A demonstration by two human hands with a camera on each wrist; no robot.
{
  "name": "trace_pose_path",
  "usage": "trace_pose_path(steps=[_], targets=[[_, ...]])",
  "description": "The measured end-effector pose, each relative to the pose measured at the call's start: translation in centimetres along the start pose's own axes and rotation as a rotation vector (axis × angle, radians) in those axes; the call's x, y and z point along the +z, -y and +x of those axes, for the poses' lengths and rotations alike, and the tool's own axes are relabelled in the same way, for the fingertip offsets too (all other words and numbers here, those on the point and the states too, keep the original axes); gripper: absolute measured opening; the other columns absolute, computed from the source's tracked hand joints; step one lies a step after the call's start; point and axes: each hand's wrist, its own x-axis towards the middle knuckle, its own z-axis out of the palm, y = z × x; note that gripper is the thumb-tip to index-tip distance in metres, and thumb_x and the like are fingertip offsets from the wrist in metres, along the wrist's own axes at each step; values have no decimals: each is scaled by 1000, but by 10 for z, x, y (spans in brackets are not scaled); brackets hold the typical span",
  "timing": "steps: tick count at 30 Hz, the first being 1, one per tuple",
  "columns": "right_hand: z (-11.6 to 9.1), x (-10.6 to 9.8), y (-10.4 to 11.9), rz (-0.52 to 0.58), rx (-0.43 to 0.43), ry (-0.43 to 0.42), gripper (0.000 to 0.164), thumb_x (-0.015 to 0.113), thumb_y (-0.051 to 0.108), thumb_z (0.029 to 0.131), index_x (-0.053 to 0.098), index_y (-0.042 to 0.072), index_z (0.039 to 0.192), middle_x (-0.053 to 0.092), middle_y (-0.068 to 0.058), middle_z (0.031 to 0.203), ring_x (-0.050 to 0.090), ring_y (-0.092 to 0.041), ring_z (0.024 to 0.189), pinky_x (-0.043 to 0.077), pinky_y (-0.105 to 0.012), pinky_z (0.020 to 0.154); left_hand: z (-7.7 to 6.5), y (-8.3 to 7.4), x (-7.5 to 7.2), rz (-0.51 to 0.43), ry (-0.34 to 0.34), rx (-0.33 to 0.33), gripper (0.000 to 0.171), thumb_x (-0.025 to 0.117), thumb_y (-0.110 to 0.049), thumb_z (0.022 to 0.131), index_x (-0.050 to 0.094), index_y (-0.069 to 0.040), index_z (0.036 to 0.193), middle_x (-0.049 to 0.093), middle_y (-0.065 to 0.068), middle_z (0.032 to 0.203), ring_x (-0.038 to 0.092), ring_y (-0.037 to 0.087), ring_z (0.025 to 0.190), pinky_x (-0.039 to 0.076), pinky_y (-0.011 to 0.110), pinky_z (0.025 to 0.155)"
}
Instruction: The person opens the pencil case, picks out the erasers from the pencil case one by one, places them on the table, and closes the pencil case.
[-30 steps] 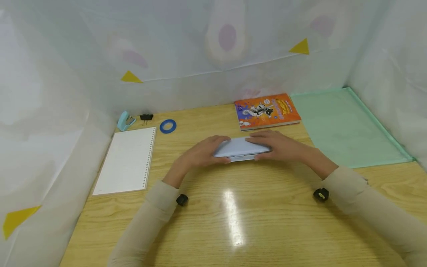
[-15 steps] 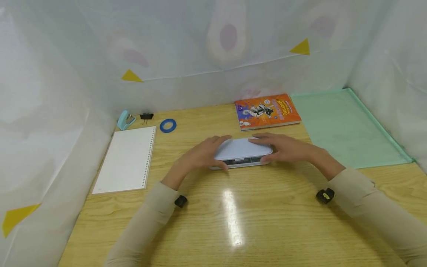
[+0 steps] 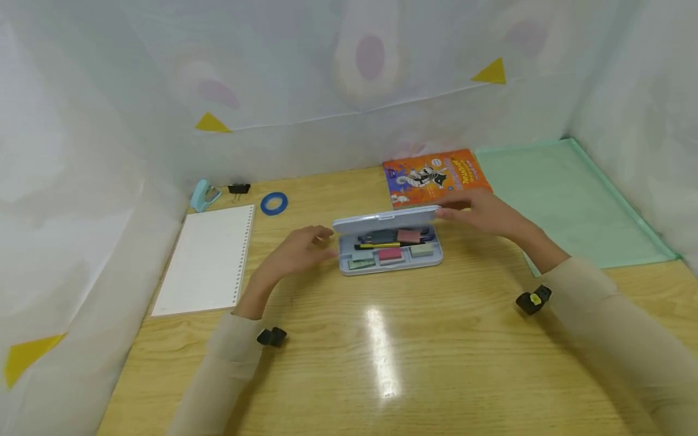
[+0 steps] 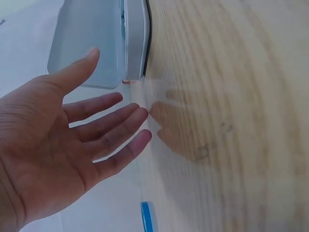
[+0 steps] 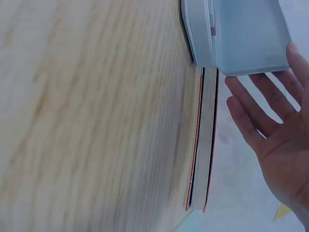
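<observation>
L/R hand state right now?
Left hand: open, holding nothing.
Right hand: open, at the right end of the case lid; contact unclear.

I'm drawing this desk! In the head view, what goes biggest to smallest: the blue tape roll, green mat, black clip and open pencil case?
1. Green mat
2. Open pencil case
3. Blue tape roll
4. Black clip

Wood-grain desk [image 3: 327, 369]: white hole-edged pad [image 3: 204, 260] lies flat on the left, light-blue stapler [image 3: 200, 197] and black binder clip [image 3: 239, 189] behind it, blue tape roll [image 3: 274, 212] near its far right corner. Orange book [image 3: 425, 178] at back, just beside pale-green sheet [image 3: 572, 212] on the right. White patterned sheeting [image 3: 283, 66] around, yellow triangles [image 3: 492, 72] on it.
</observation>
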Motion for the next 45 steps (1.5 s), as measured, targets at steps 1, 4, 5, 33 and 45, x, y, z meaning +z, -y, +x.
trace_pose_path(steps=[1, 4, 5, 33, 45], targets=[[2, 0, -1, 11, 7, -11, 38, 61, 31, 107, 68, 8, 137, 71, -15, 127, 64, -36, 120, 48, -58, 101, 0, 0, 1, -14, 2, 3, 55, 69, -29, 102, 55, 2, 144, 60, 20, 142, 58, 37, 129, 49, 51, 104], [12, 1, -5, 45, 12, -54, 36, 57, 33, 108, 70, 7, 130, 75, -14, 114, 69, -33, 109, 51, -54, 95, 0, -1, 3, -43, 14, 23, 50, 71, -26, 100, 58, -1, 141, 63, 18, 139, 60, 36, 127, 49, 50, 104], [17, 2, -8, 60, 3, -68, 34, 57, 31, 109, 71, 6, 127, 76, -14, 109, 70, -33, 105, 53, -53, 93, 1, -1, 4, -46, 19, 31, 50, 72, -26, 100, 57, -2, 141, 63, 18, 138, 60, 35, 126, 49, 50, 105], [20, 29, -5, 89, 65, -113, 16, 70, 20, 102, 74, 6, 110, 72, -12, 97, 65, -27, 86, 52, -31, 73, 20, 9, 10, -19, 213, -17, 93, 86, -34, 88, 31, -33, 163, 45, 14, 133, 46, 29, 120, 42, 48, 103], [24, 58, 13, -60, -76, 22, 11, 78, 16, 95, 80, 13, 106, 75, 0, 102, 61, -18, 87, 50, -36, 80, 24, 9, 10, -20, 236, -29, 94, 86, -36, 88, 29, -35, 163, 43, 12, 132, 45, 27, 120, 42, 47, 102]])
